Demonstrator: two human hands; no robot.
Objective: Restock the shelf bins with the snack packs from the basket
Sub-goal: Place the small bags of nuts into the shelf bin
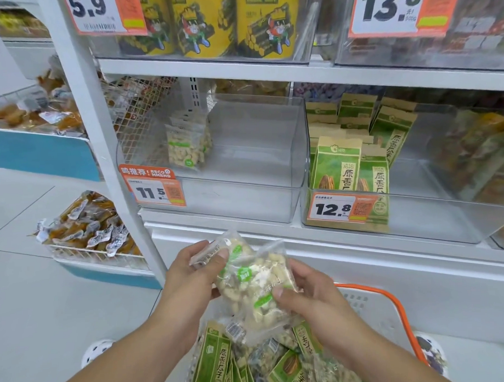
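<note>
Clear nut packs: at least 2, overlapping, held together in mid-air above the basket and below the shelf front. Contents pale, with green labels. The bundle's long axis runs diagonally, upper end toward the left, lower end toward the right.

Left hand: grips the upper-left end, thumb across the face of the top pack and fingers curled behind it. Right hand: grips the lower-right edge, thumb pressed on the front and fingers wrapped underneath. Both hands are closed on the packs; neither is free.

Target, as judged: the clear bin tagged 11.5, directly above and ahead of the hands. It holds a small upright stack of matching packs at its left rear; the remainder of its floor shows bare. The bin lies nearer the left hand, which also holds the leading end.

Adjacent: the bin to the right, tagged 12.8, carries green seed packs. The same green packs, with more clear packs, lie in the basket under the hands.

Assessment: packs lifted, not yet shelved. The next move calls for raising them over the bin's front wall and standing them upright beside the existing stack. Risk: the loose overlapped packs may slide apart.
</note>
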